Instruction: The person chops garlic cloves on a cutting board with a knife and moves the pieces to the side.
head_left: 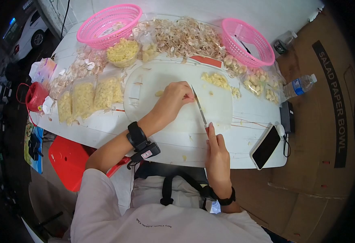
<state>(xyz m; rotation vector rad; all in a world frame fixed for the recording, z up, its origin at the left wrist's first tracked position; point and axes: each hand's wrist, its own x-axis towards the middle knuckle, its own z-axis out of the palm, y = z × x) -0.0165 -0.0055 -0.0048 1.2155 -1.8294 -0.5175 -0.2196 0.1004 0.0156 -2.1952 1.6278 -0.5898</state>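
Note:
My right hand is wrapped round the handle of a knife, its blade pointing away from me across a white cutting board. Close to the left of the blade, my left hand has its fingers curled and pinched together; what they hold is hidden. A pale peeled garlic clove lies on the board beside my left hand. Towards the board's far right is a pile of cut garlic, with a few small bits scattered nearer the knife.
Bags of chopped garlic lie at left, below a full tub. Garlic skins cover the table's back between two pink baskets. Bagged cloves, a water bottle and a phone are at right. A red stool stands lower left.

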